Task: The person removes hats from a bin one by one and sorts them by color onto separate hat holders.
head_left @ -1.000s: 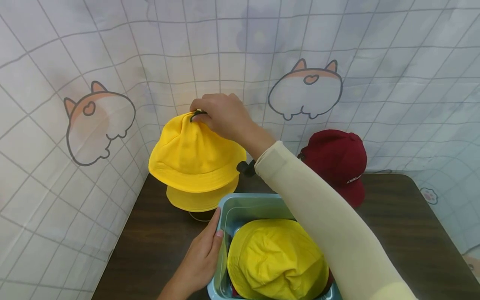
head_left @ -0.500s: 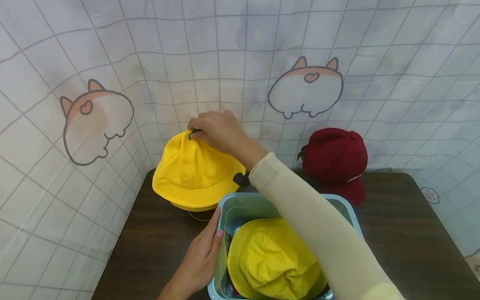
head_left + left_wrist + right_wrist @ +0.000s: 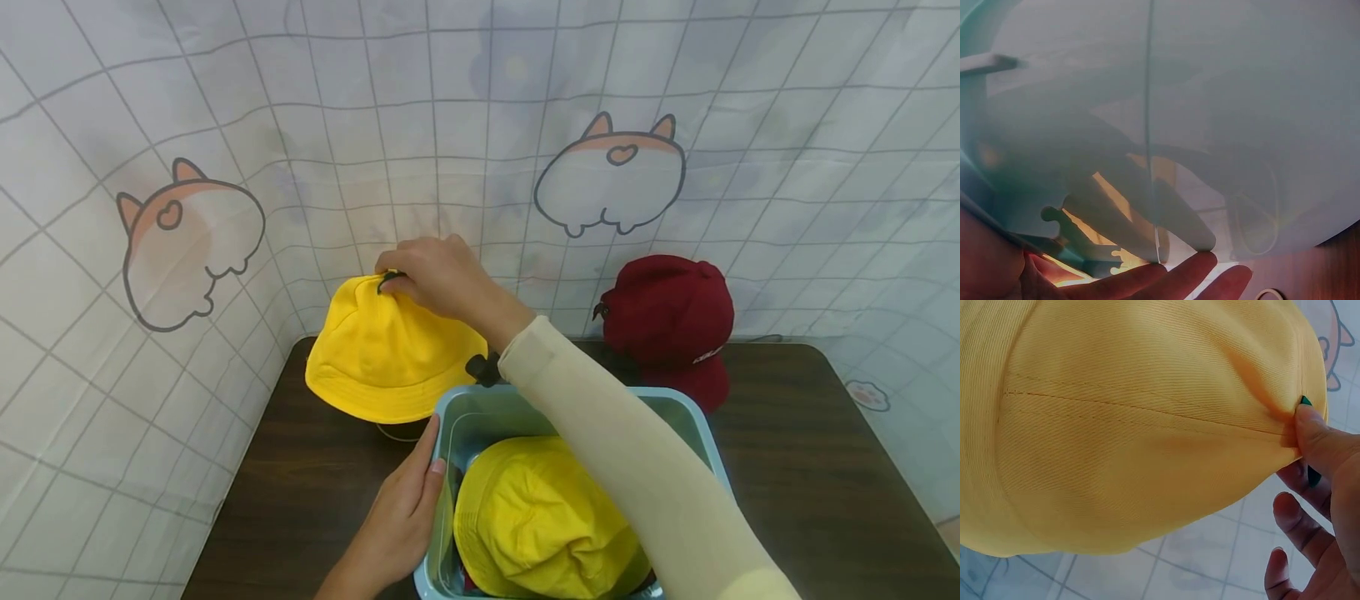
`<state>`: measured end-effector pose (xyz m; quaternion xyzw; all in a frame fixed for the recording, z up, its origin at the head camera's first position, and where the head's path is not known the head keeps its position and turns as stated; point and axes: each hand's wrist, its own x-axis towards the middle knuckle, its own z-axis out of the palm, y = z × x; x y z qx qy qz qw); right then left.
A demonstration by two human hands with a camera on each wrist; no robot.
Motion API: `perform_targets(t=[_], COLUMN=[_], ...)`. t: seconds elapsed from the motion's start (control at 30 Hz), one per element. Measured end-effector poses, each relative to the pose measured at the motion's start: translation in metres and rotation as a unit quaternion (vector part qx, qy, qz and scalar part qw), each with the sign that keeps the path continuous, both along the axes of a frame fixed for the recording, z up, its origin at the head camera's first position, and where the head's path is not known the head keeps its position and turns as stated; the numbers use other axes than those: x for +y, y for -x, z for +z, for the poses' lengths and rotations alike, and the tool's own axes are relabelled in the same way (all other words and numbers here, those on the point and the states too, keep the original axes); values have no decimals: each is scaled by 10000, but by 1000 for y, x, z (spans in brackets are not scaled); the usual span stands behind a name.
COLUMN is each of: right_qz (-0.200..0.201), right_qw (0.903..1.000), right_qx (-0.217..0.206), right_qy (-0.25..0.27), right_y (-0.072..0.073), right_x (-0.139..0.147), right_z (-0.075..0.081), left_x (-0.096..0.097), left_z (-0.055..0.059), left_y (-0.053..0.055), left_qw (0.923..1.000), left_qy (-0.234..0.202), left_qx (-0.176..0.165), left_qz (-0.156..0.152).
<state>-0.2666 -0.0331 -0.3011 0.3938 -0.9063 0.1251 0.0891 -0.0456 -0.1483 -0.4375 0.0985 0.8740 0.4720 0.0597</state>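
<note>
My right hand [image 3: 446, 279] pinches the crown of a yellow bucket hat [image 3: 390, 354] between thumb and fingers, beside a dark green tab [image 3: 1314, 476] at its top. The hat sits brim down at the back left, over a dark round base [image 3: 405, 430] that shows below the brim. Another yellow hat, seen earlier underneath, is now hidden. My left hand [image 3: 393, 517] rests with straight fingers along the left wall of a light blue plastic bin [image 3: 678, 393]; in the left wrist view its fingertips [image 3: 1200, 259] touch the glossy wall. Inside the bin lies a crumpled yellow hat [image 3: 543, 517].
A dark red cap [image 3: 667, 312] stands at the back right of the brown wooden table [image 3: 817, 492]. Behind and at both sides hangs a white gridded cloth [image 3: 450, 100] with corgi drawings. My right sleeve [image 3: 622, 442] crosses over the bin.
My right hand has lowered the yellow hat, and its brim now covers the yellow hat beneath. The left hand has stayed on the bin's side.
</note>
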Motion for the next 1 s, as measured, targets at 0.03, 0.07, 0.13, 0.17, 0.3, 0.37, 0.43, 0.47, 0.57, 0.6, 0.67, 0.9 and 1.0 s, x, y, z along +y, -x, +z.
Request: perform_targets(t=[0.03, 0.07, 0.13, 0.17, 0.3, 0.37, 0.43, 0.47, 0.57, 0.6, 0.67, 0.9, 1.0], right_qz=[21, 31, -4, -12, -112, -169, -319, -416, -817, -965, -1299, -2420, -2805], right_qw=[10000, 9999, 9997, 9993, 9921, 9843, 9769, 9729, 9588, 9524, 9342, 8380, 7946], right_qx=[-39, -90, -238, -357, -1080, -1414, -1586, -1652, -1919, -2038, -2420, -3951, -4546], right_qy=[21, 39, 57, 112, 622, 1041, 1398, 1561, 1931, 2052, 2276, 2882, 2885], right_y=[-1, -1, 0, 0, 4, 6, 9, 11, 17, 19, 22, 29, 29], right_x=[1, 1, 4, 5, 15, 21, 28, 31, 42, 45, 52, 70, 73], right_z=[0, -1, -2, -2, -2, -3, -5, -6, -13, -16, -23, -48, -56], left_x=[0, 0, -1, -1, -6, -11, -19, -24, -44, -52, -67, -115, -131], left_z=[0, 0, 0, 0, 6, 13, 21, 26, 40, 44, 52, 59, 56], left_y=[0, 1, 2, 2, 4, 5, 8, 10, 18, 21, 28, 62, 76], left_qw=[10000, 10000, 10000, 9999, 9995, 9990, 9977, 9964, 9880, 9834, 9747, 9493, 9541], left_qy=[8, 2, 21, 74, 285, 432, 550, 609, 789, 848, 835, 641, 691], left_qx=[16, 17, 31, 47, 61, 137, 301, 442, 928, 1075, 1204, 817, 408], left_qz=[-9, -33, -80, -98, -84, 42, 243, 378, 951, 1189, 1691, 2967, 2884])
